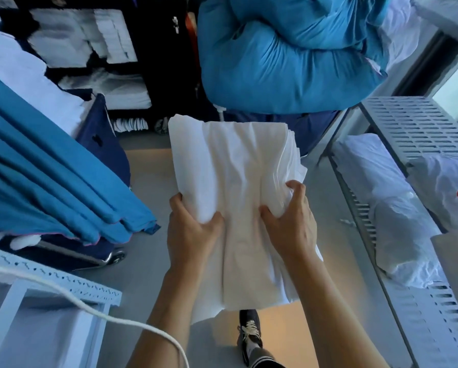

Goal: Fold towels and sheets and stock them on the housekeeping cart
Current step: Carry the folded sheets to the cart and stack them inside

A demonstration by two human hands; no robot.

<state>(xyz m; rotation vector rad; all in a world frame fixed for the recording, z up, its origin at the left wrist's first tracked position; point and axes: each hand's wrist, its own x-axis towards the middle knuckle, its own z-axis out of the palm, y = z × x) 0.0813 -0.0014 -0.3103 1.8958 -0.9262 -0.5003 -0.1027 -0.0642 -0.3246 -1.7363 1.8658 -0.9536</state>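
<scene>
A folded white sheet hangs in the air in front of me, held flat and stretching away from my body. My left hand grips its near left edge, thumb on top and fingers under the cloth. My right hand grips the near right edge, bunching the layers between thumb and fingers. The housekeeping cart, dark-framed, stands at the back left with stacks of folded white linen on its shelves.
A big blue laundry bag bulges at the top centre. Blue sheets drape over a trolley on the left. A grey slatted rack with wrapped white bundles runs along the right. A white cord crosses a shelf at bottom left. My shoe stands on the grey floor.
</scene>
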